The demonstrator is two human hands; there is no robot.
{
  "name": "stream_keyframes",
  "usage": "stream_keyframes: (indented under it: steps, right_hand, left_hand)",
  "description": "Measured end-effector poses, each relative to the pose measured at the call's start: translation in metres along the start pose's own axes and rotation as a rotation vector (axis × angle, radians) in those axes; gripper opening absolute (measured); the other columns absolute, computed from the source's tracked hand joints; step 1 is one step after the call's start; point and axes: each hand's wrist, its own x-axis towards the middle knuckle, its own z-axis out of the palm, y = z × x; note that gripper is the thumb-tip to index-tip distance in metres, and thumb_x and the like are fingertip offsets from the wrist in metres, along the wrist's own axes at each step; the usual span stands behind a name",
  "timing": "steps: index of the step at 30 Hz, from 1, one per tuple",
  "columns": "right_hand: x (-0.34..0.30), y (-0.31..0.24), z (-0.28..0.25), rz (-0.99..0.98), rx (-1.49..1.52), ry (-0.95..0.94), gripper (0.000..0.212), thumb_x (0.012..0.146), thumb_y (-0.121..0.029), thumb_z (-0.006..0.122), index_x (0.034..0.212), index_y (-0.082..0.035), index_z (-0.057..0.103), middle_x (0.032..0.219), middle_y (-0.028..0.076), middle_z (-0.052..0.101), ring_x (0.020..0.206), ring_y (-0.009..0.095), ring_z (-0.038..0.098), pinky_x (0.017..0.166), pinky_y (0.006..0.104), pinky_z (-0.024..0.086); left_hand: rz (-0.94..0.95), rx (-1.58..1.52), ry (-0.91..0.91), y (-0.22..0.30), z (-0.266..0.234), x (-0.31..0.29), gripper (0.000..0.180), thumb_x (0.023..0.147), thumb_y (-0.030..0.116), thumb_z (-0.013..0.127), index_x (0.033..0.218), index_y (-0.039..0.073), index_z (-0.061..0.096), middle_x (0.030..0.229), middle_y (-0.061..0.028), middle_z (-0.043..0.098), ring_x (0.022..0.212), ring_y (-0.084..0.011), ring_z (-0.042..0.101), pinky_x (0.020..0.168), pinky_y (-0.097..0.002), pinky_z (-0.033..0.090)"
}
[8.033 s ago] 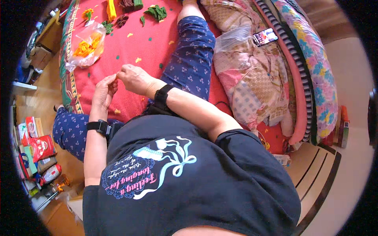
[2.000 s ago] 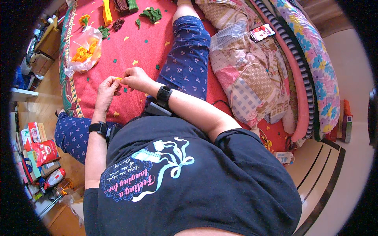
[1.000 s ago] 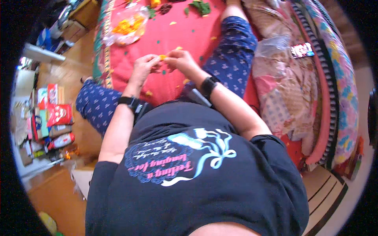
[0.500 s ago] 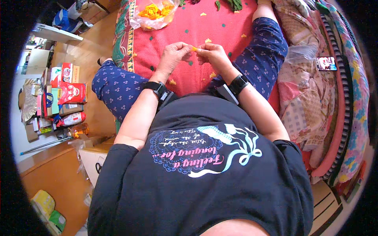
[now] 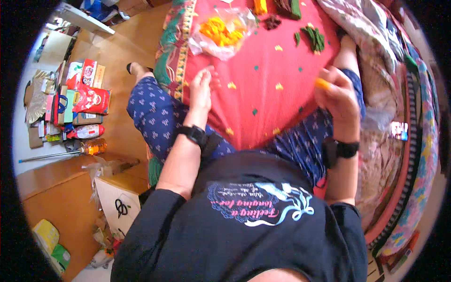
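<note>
My right hand [image 5: 340, 98], raised over my right knee and slightly blurred, pinches a small yellow strip-like piece [image 5: 322, 83] at its fingertips. My left hand [image 5: 202, 91] hovers above the red cloth near my left thigh, fingers loosely extended, holding nothing I can see. Beyond the left hand, a clear plastic bag [image 5: 208, 47] lies spread open with a heap of yellow-orange pieces [image 5: 221, 32] inside. Green leaf-like pieces [image 5: 314, 38] sit in a small pile ahead of the right hand. Between bag and pile is a dark brown clump [image 5: 272, 22].
At the far edge lie a yellow bundle [image 5: 260, 6] and a green bundle [image 5: 295, 8]. Crumpled patterned bedding [image 5: 371, 42] borders the right side, with a lit phone [image 5: 398, 130] on it. Boxes and a red package [image 5: 94, 99] stand on the left; black scissors [image 5: 120, 207] rest on a white surface.
My hands were together, fingers meeting at the yellow piece; now they are apart. The right hand has swung right with the piece, the left has let go. The view has shifted, showing more far items.
</note>
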Motion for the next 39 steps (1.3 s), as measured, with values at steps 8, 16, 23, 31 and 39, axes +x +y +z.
stream_keyframes:
  steps: [8,16,23,31,39]
  right_hand:
    - [0.084,-0.023,0.034,-0.067,0.117,-0.219,0.025,0.070,-0.017,0.069,0.066,-0.006,0.047,0.063,0.002,0.043,0.050,0.013,0.043,0.042,0.0223,0.037]
    - [0.186,0.128,0.031,-0.169,-1.264,0.283,0.025,0.073,-0.010,0.057,0.098,-0.004,0.060,0.081,0.015,0.060,0.074,0.029,0.059,0.067,0.0357,0.048]
    - [0.213,0.125,0.034,-0.542,-1.747,0.176,0.030,0.069,-0.006,0.054,0.099,-0.007,0.057,0.104,0.013,0.049,0.098,0.031,0.048,0.078,0.0383,0.042]
    - [0.249,0.109,0.014,-0.538,-1.400,0.211,0.010,0.067,-0.002,0.052,0.076,-0.006,0.055,0.091,0.009,0.052,0.092,0.027,0.047,0.078,0.0403,0.039]
    - [0.246,0.116,0.004,-0.537,-2.014,0.051,0.019,0.070,-0.009,0.053,0.089,-0.007,0.058,0.121,0.008,0.045,0.117,0.028,0.036,0.092,0.0444,0.032]
  left_hand:
    - [-0.083,-0.060,0.028,-0.012,-0.010,0.010,0.022,0.090,0.014,0.045,0.107,0.002,0.054,0.084,-0.0037,0.058,0.066,-0.0086,0.056,0.056,-0.0215,0.050]
    - [0.015,0.067,0.104,0.002,-0.001,0.018,0.028,0.090,0.021,0.049,0.111,0.003,0.049,0.089,-0.0036,0.055,0.069,-0.0096,0.054,0.060,-0.0231,0.048]
    - [-0.184,-0.128,0.059,0.076,0.016,0.034,0.032,0.090,0.036,0.047,0.103,0.006,0.050,0.086,-0.0016,0.053,0.064,-0.0075,0.052,0.063,-0.0255,0.048]
    - [-0.177,-0.270,0.066,0.071,0.012,0.055,0.010,0.084,0.014,0.055,0.093,0.010,0.056,0.078,0.0019,0.054,0.069,-0.0064,0.051,0.062,-0.0232,0.046]
    - [0.819,1.191,-0.101,0.095,0.045,0.053,0.032,0.070,0.001,0.060,0.102,0.008,0.058,0.088,-0.0115,0.048,0.078,-0.0238,0.051,0.073,-0.0350,0.042]
